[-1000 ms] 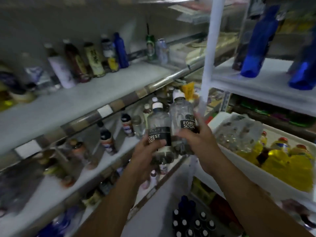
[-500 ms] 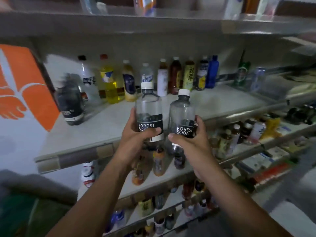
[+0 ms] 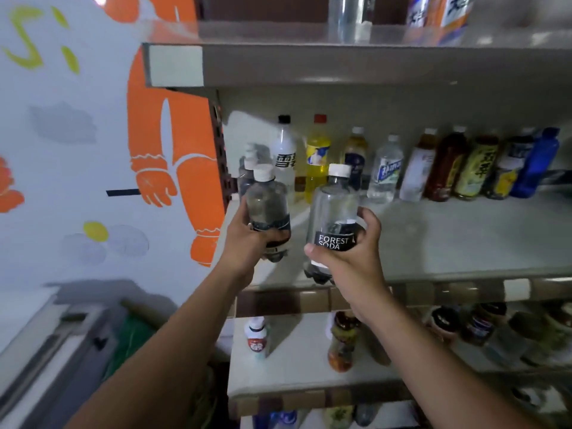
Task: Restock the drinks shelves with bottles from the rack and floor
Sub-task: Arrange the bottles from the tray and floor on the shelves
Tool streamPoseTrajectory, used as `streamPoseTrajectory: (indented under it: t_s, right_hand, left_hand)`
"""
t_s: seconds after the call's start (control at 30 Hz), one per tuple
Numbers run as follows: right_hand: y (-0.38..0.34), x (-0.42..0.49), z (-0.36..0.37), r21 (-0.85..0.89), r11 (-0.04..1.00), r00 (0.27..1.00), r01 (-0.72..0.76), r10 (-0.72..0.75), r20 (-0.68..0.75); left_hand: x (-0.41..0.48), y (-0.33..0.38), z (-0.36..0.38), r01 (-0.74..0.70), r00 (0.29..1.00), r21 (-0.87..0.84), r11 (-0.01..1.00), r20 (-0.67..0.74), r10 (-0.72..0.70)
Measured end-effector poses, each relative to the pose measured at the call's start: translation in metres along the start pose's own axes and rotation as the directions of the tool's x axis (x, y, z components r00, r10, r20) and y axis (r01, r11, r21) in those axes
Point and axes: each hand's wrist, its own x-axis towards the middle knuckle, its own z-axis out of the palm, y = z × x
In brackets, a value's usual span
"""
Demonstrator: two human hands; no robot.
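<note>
Now | left hand (image 3: 247, 247): fingers curled round clear bottle (image 3: 267, 205), at 9 o'clock of Forest Soda bottle (image 3: 335, 212) | right hand (image 3: 349, 261): fingers curled round the latter | both over shelf (image 3: 464, 243)

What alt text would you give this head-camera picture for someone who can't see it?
The left hand grips a clear white-capped bottle; the right hand grips a Forest Soda bottle, both held over the front of a grey shelf. Assorted drinks line its back.
</note>
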Motion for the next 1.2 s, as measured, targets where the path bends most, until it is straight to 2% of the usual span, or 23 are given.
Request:
streamPoseTrajectory:
  t_s: [0.1,0.27,0.37,0.47,0.57,0.67,0.73,0.8,0.9,1.2]
  right_hand:
    - [0.007,0.01,0.03,-0.002,1.0,0.998,0.003,-0.003,0.057]
    - [0.021,0.016,0.065,0.014,1.0,0.993,-0.017,0.015,0.116]
    - [0.027,0.017,0.08,-0.006,1.0,0.988,-0.029,0.03,0.148]
    - [0.03,0.017,0.091,-0.038,0.999,0.979,-0.026,0.034,0.202]
    - [0.028,0.017,0.1,-0.021,0.998,0.967,-0.064,0.067,0.246]
    - [0.02,0.022,0.109,0.036,0.987,0.954,-0.153,0.139,0.265]
    - [0.02,0.029,0.113,0.125,0.948,0.932,-0.292,0.253,0.258]
    - [0.022,0.037,0.116,0.214,0.888,0.907,-0.407,0.367,0.205]
    - [0.029,0.042,0.123,0.214,0.828,0.855,-0.518,0.499,0.14]
    - [0.036,0.041,0.123,0.199,0.819,0.841,-0.539,0.508,0.186]
  left_hand:
    - [0.013,-0.006,-0.019,0.041,0.999,0.057,0.998,-0.021,-0.04]
    - [0.027,-0.015,-0.031,0.073,0.997,-0.017,0.997,-0.033,-0.073]
    - [0.032,-0.008,-0.032,0.164,0.986,-0.17,0.972,0.001,-0.167]
    - [0.033,-0.007,-0.039,0.21,0.978,-0.362,0.908,0.077,-0.195]
    - [0.028,-0.008,-0.042,0.242,0.97,-0.43,0.87,0.127,-0.207]
    - [0.027,-0.012,-0.037,0.312,0.95,-0.377,0.872,0.107,-0.293]
    - [0.026,-0.012,-0.034,0.367,0.929,-0.36,0.858,0.09,-0.359]
    - [0.027,-0.014,-0.034,0.389,0.92,-0.357,0.849,0.1,-0.38]
    - [0.028,-0.016,-0.036,0.391,0.918,-0.356,0.849,0.082,-0.389]
    - [0.023,-0.015,-0.034,0.344,0.929,-0.367,0.864,-0.001,-0.37]
